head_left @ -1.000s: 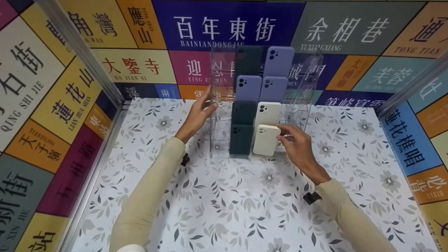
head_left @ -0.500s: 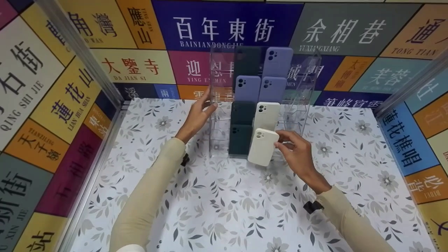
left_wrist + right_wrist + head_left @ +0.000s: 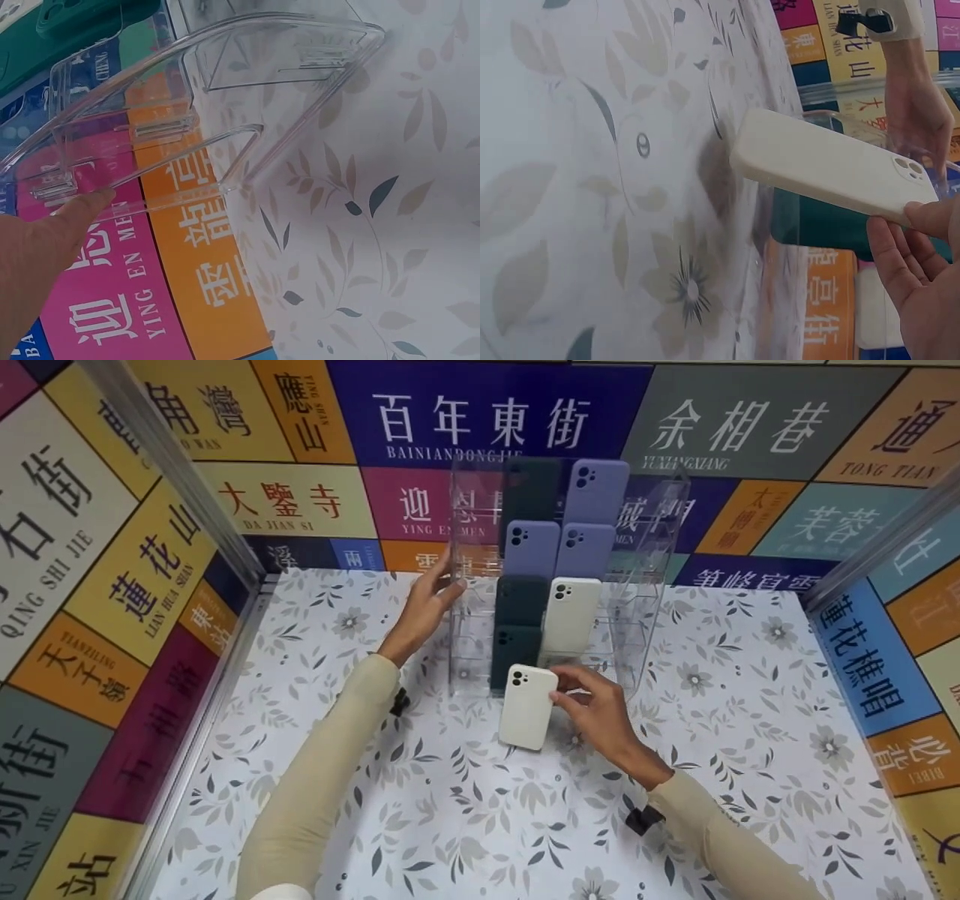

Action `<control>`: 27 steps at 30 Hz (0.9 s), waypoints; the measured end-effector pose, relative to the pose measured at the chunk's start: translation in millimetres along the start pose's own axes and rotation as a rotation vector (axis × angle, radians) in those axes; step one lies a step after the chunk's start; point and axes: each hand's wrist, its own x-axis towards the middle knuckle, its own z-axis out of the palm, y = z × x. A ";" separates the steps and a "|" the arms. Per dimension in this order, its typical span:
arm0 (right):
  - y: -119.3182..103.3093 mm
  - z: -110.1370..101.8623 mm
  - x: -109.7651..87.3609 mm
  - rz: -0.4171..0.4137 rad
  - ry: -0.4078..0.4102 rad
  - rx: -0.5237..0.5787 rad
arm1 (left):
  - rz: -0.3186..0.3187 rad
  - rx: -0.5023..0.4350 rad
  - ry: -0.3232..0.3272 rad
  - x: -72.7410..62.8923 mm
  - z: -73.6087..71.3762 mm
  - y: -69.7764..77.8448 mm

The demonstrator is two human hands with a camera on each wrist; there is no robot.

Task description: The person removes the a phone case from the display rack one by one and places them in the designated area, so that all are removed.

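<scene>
Wall: covered with coloured panels of large characters, at twelve o'clock, the clear rack being taken as the dial's centre.
Counter: covered in a white leaf-and-flower print, spread beneath everything.
Clear rack: stood upright near the wall, its place unchanged over the last second.
Beige sleeves: extended from seven and five o'clock.
Left grip: placed at the rack's side, toward nine o'clock; thumb and fingers are spread, the rack touched, and no shift is seen since the earlier frames.
Right grip: brought toward six o'clock from its earlier spot near the rack's lower right; the held white case is pinched between thumb and fingers by its edge, near the lens end.
Racked cases: three dark green, three purple and one white are stacked in tiers, unmoved.
Held white case: one second ago seated in the lowest tier, at six o'clock; now carried out in front, toward seven, its top overlapping the lowest green case in the head view, tilted and held above the counter.
Black wrist devices: worn one on each arm.
</scene>
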 end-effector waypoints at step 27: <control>4.8 65.9 7.8 0.177 -0.124 0.178 | -0.004 -0.034 -0.002 -1.5 3.6 0.5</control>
